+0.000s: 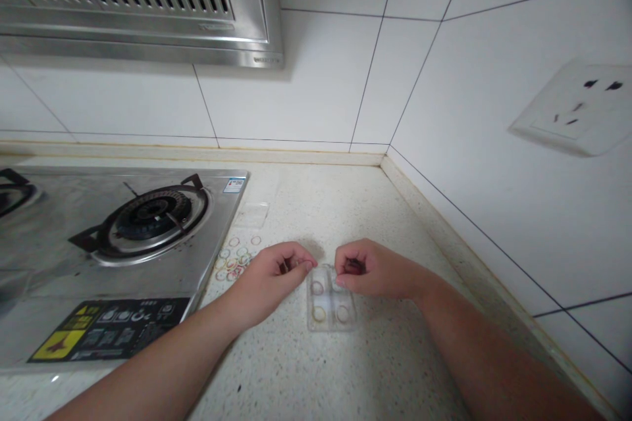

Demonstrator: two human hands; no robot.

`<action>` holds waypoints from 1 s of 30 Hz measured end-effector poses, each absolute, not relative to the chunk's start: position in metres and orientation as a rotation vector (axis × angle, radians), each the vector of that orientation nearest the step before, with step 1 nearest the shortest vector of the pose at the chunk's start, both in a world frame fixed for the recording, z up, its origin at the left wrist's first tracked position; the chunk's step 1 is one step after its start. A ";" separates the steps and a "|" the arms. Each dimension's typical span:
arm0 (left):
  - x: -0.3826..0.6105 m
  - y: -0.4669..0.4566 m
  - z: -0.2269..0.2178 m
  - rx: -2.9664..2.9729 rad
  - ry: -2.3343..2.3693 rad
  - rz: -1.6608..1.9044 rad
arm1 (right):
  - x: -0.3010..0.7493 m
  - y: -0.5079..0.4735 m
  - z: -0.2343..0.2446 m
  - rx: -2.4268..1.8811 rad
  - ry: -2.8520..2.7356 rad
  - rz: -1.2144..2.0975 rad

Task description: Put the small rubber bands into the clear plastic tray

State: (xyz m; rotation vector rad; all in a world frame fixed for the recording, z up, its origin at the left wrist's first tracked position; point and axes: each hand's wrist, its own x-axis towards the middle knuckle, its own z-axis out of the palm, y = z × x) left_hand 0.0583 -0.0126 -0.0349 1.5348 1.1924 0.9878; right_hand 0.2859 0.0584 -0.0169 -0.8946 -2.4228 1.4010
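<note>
A small clear plastic box (330, 306) with compartments lies on the speckled counter (345, 368), a small ring in each visible compartment. My left hand (274, 279) is curled in a pinch at the box's upper left corner; what it pinches is too small to name. My right hand (368, 270) is curled over the box's upper right corner, fingers closed, with something dark inside them that I cannot make out. Several small coloured rings (234, 258) lie loose on the counter just left of my left hand.
A steel gas hob (123, 256) with a black burner (151, 214) fills the left side. A clear lid-like piece (253, 215) lies behind the rings. A range hood (138, 0) hangs above. Tiled walls meet in the corner; a socket (575, 108) sits on the right wall.
</note>
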 end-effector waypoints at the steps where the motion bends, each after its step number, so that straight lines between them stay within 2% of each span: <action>1: 0.058 -0.013 -0.035 1.536 1.189 0.989 | 0.286 0.059 -0.017 -0.891 -2.423 1.406; 14: 0.059 -0.014 -0.032 1.541 1.199 0.962 | 0.284 0.066 -0.020 -0.891 -2.215 1.449; 24: 0.060 -0.017 -0.036 1.691 1.268 0.930 | 0.285 0.074 -0.033 -1.051 -2.073 0.953; 30: 0.062 -0.028 -0.028 2.068 1.268 0.936 | 0.285 0.074 -0.035 -1.115 -2.128 0.783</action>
